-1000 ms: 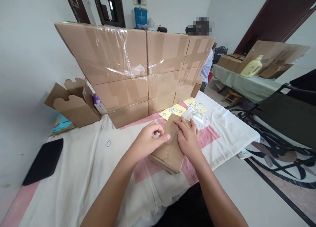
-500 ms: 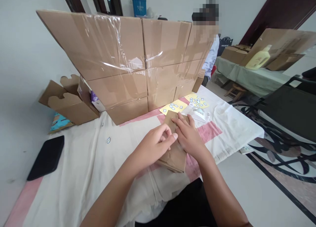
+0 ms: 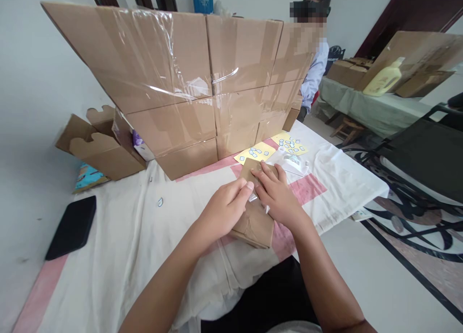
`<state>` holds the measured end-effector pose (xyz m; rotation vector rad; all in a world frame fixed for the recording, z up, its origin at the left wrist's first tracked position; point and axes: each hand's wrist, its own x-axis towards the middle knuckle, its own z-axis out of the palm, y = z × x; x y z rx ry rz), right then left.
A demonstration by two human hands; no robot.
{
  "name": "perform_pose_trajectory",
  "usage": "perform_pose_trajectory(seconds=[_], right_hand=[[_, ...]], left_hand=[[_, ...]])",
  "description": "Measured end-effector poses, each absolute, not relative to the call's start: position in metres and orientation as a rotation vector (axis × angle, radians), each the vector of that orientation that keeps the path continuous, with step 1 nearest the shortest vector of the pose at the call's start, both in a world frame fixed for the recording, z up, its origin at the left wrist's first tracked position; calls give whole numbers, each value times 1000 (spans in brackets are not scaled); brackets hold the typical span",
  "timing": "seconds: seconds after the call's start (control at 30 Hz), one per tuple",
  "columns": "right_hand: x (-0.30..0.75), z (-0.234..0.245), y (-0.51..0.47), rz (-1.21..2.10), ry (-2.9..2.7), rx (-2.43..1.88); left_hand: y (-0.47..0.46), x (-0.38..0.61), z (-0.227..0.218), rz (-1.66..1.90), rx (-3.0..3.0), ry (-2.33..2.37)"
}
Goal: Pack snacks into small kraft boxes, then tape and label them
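Pressing down on cardboard box point(image 3: 258, 226) with right hand point(image 3: 279, 195), palm low, fingers spread apart over the far half, touching rather than grasping; apparently to keep the box from sliding on tablecloth point(image 3: 119, 241). Pinching with left hand point(image 3: 227, 205) just beside, thumb and curled fingers together above the box's left side, likely for finer handling than for support. Note shiny film point(image 3: 266, 209) between the hands, on the box top; too small and too covered to tell, clamped in the left pinch or merely lying beneath. Resting flat under both hands, this box, with near end sticking out on the lap side of the grip.

Just beyond the grip, find yellow sheets point(image 3: 261, 145) with small outlined pieces point(image 3: 291, 144) scattered on top, perhaps laid there for easy reach. Beyond the right hand and slightly to its right, find white wrapper point(image 3: 299, 170). Farther past the grip, see tall wall of taped cartons point(image 3: 173, 67), seemingly stood up as a screen, with a person's pale sleeve point(image 3: 314, 79) past its right edge. Well left of the grip, see black slab point(image 3: 72, 227) lying flat and, nearer, small white piece point(image 3: 160, 202).
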<state>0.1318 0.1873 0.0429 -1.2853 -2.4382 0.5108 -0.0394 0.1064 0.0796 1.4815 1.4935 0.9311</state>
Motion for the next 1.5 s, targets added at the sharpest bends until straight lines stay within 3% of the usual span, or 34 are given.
perform_pose_trajectory(seconds=[0.8,1.5], right_hand=[[143,43,189,655,-2327,-1172],[144,42,193,778,-2340,-1199]], left_hand=[[95,-49,90,579,1436,1630],[98,-52,90,555,1452,1675]])
